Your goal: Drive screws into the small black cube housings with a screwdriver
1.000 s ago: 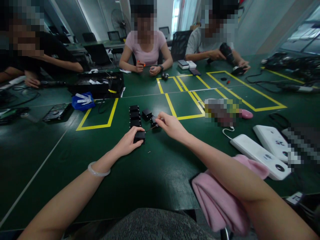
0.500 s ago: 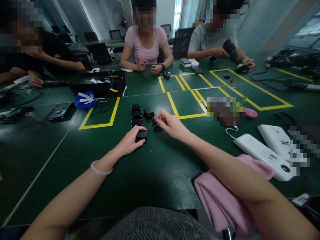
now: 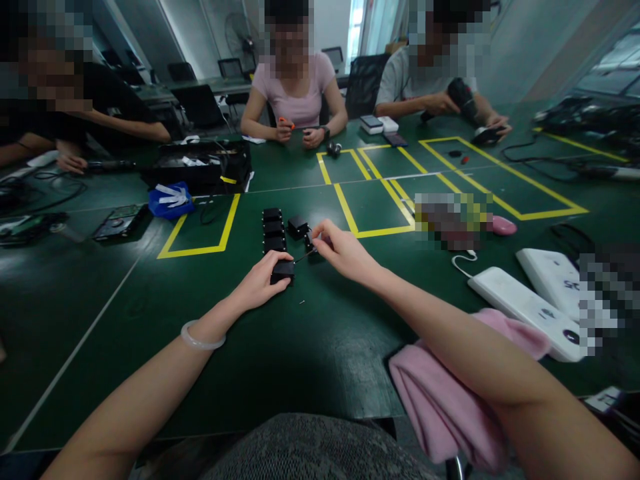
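My left hand (image 3: 260, 283) is closed over a small black box (image 3: 283, 270) that rests on the green table (image 3: 310, 347). My right hand (image 3: 343, 250) pinches the handle of a thin screwdriver (image 3: 303, 256) whose tip points at that box's right side. A row of three more black boxes (image 3: 273, 229) lies just beyond my left hand, and another black box (image 3: 298, 226) sits beside them. A tiny screw (image 3: 301, 302) lies on the table near the held box.
A pink cloth (image 3: 440, 400) and two white power banks (image 3: 525, 307) lie at right. Yellow tape rectangles (image 3: 370, 200) mark the table. A blue pouch (image 3: 170, 200) and a black case (image 3: 200, 167) sit at left. Three other people sit around the far side.
My hands and the box stay in place on the table. The view has shifted slightly between the earliest frame and now.
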Motion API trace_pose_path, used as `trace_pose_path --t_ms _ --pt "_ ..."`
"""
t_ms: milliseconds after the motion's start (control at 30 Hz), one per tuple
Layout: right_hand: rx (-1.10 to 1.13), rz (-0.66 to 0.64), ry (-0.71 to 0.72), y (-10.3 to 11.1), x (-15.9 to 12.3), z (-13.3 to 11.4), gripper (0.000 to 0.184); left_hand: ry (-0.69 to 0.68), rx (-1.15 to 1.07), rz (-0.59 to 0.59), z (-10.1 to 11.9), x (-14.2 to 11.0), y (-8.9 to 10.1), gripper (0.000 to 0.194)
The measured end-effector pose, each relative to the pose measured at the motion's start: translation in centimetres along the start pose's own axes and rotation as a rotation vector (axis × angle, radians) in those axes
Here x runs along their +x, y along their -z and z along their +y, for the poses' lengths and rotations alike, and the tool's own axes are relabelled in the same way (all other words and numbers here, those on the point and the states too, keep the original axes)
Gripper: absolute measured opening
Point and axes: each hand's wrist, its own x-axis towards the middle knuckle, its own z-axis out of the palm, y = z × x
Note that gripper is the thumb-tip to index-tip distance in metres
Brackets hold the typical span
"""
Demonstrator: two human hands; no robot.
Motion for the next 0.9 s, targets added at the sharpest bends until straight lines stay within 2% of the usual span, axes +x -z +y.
trace_pose_path --t_ms 100,200,267,467,700,900 --pt "-0.007 0.000 -0.021 -0.03 0.03 0.08 0.015 -0.002 -0.006 -0.001 0.00 0.00 0.02 0.036" --pt "0.046 0.009 0.005 -0.11 0.05 0.23 0.008 0.006 -0.011 -0.001 0.09 0.01 0.05 0.035" --pt "0.073 0.016 0.017 -0.12 0.05 0.27 0.014 0.019 -0.012 -0.007 0.17 0.02 0.09 0.036" --pt "0.020 0.004 -0.043 0.06 0.07 0.07 0.015 0.027 -0.014 -0.011 0.30 0.04 0.15 0.036" --pt "0.053 0.018 0.022 -0.01 0.16 0.27 0.004 0.012 0.004 0.001 0.14 0.00 0.12 0.035" --pt "-0.011 0.010 -0.040 -0.01 0.14 0.14 0.016 0.016 0.002 -0.001 0.08 -0.05 0.10 0.036"
